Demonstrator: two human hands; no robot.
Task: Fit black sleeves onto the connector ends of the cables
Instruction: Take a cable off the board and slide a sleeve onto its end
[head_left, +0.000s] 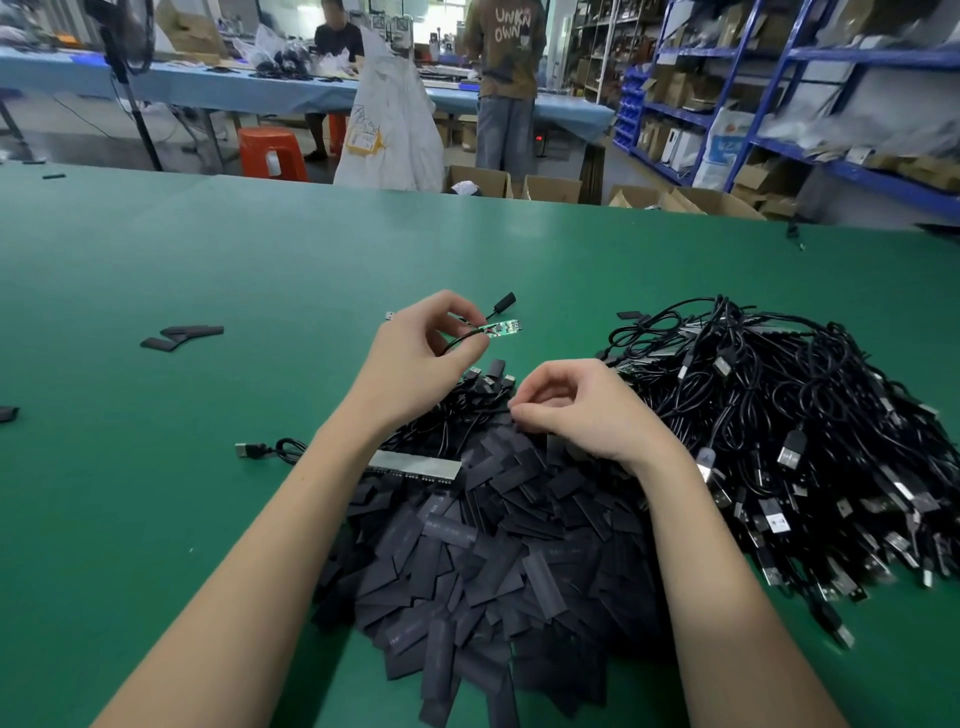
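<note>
Cable (457, 340) with its bare green board end (501, 328) sits pinched in the left hand (415, 358), right hand (576, 410) just below it curls into the sleeve pile (493, 545), looks like picking one, next it slides over that board.

The table (156, 291) has a smooth, matt green covering. The sleeves (483, 561) heaped at its near edge look like flat, matt black plastic. The cables (779, 415) toward its right edge have glossy black jackets and shiny metal plugs. The small circuit board (501, 328) is glossy green.
</note>
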